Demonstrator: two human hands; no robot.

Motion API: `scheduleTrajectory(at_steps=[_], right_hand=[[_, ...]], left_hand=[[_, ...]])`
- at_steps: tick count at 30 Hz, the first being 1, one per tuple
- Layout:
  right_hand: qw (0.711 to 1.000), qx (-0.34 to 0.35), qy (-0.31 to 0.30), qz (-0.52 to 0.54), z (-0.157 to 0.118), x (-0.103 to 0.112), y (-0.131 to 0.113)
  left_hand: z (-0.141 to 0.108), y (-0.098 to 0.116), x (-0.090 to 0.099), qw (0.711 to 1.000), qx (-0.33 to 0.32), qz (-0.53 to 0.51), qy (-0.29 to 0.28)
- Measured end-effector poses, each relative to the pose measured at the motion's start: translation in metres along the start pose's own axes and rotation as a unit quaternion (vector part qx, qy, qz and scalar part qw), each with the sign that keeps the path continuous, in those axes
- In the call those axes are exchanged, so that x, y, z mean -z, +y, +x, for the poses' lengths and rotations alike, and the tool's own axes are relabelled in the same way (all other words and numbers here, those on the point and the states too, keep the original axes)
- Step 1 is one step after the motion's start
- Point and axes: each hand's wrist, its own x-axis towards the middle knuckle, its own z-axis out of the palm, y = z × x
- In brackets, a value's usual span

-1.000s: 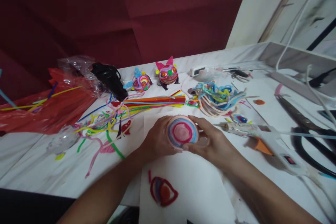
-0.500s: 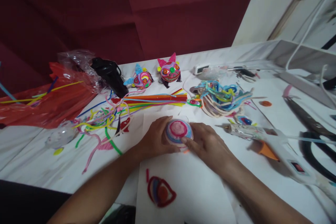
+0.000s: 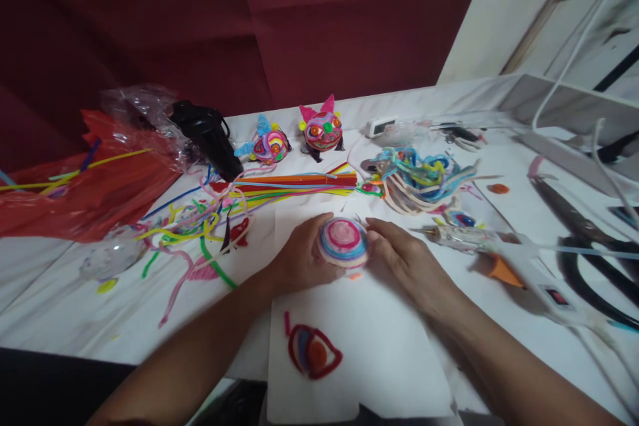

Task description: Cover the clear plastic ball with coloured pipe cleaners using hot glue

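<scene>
- Left hand (image 3: 304, 254): curled round the striped dome (image 3: 344, 241), gripping its side.
- Right hand (image 3: 399, 256): fingers bent at the dome's other side; whether they press it, we cannot tell.
- Dome: above the white paper (image 3: 359, 353), beyond the eye-shaped piece (image 3: 314, 351).
- Glue gun (image 3: 499, 246): right of both hands, near the scissors (image 3: 574, 226).

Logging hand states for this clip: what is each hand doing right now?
Left hand: curled around the side of the striped round piece.
Right hand: fingers at its other side; firmness of grip can't be told.
</scene>
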Motion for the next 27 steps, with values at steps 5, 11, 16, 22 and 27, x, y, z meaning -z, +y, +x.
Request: scheduleTrajectory(at_steps=[5, 11, 16, 22, 27], right_hand=[[0.999, 0.026, 0.005, -0.038, 0.004, -0.003, 0.000], [0.994, 0.077, 0.005, -0.073, 0.003, -0.004, -0.002], [0.996, 0.072, 0.012, -0.050, 0.003, 0.000, -0.001], [0.998, 0.044, 0.016, -0.050, 0.005, -0.003, 0.002], [0.996, 0.055, 0.014, -0.067, 0.003, -0.006, -0.001]], left_hand=[[0.000, -0.005, -0.007, 0.998, -0.033, 0.041, 0.015], [0.001, -0.006, -0.010, 0.997, -0.052, 0.045, 0.028], [0.002, -0.001, -0.013, 0.994, -0.075, 0.064, 0.039], [0.005, 0.000, -0.018, 0.994, -0.058, 0.090, 0.015], [0.002, -0.006, -0.021, 0.994, -0.062, 0.092, 0.023]])
